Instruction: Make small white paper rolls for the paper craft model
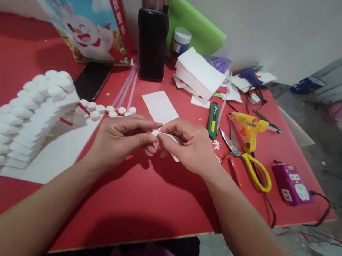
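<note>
Over the middle of the red table (144, 203), my left hand (119, 136) and my right hand (188, 144) meet fingertip to fingertip. Both pinch a small white rounded piece (156, 133), mostly covered by the fingers. Beneath and behind my hands lies a sheet of white card (161, 106). Several loose white rounded pieces (95, 114) lie just left of my left hand. Farther left stands a small white model staircase (32, 134) on a white base, its outer side lined with stacked white rounded pieces (0, 129).
To the right lie a green cutter (214, 120), scissors with yellow handles (256, 171), a yellow glue gun (249, 126) and a purple power box (291, 184). A black phone (152, 45) stands at the back; another phone (92, 81) lies by a printed bag (87, 20).
</note>
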`<state>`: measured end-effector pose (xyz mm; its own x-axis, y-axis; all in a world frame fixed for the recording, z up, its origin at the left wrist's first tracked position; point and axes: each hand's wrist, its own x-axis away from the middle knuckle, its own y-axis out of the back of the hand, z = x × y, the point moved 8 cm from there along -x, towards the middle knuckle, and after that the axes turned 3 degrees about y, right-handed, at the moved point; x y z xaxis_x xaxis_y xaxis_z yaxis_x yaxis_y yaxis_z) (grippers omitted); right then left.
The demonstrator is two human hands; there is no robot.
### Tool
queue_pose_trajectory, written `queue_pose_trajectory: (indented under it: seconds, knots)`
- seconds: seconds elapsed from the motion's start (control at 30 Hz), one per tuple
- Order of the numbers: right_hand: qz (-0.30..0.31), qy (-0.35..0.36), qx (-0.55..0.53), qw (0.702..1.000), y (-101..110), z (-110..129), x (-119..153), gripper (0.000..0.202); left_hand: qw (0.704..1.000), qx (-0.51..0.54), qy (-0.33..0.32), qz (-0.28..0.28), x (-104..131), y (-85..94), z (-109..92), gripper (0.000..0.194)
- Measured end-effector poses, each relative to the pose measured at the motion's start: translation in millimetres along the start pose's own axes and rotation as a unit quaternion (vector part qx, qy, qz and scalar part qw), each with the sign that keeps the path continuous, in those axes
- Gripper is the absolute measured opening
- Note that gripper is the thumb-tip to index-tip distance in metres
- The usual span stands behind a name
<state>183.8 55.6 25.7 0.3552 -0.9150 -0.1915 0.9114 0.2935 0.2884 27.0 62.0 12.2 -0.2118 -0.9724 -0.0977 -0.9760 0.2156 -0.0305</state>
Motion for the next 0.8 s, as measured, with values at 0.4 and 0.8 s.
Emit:
queue_pose_trajectory:
  seconds: [0.4,0.8]
  knots:
    - [-0.050,-0.012,0.086,0.995,-1,-4,-1,0.016,0.978,-0.166,-0.112,-0.057,0,4.4,-13,0.003]
    - [0.011,0.001,0.088,0.996,-6,-3,0,0.009,0.980,-0.184,-0.068,-0.023,-1,2.4,5,0.010]
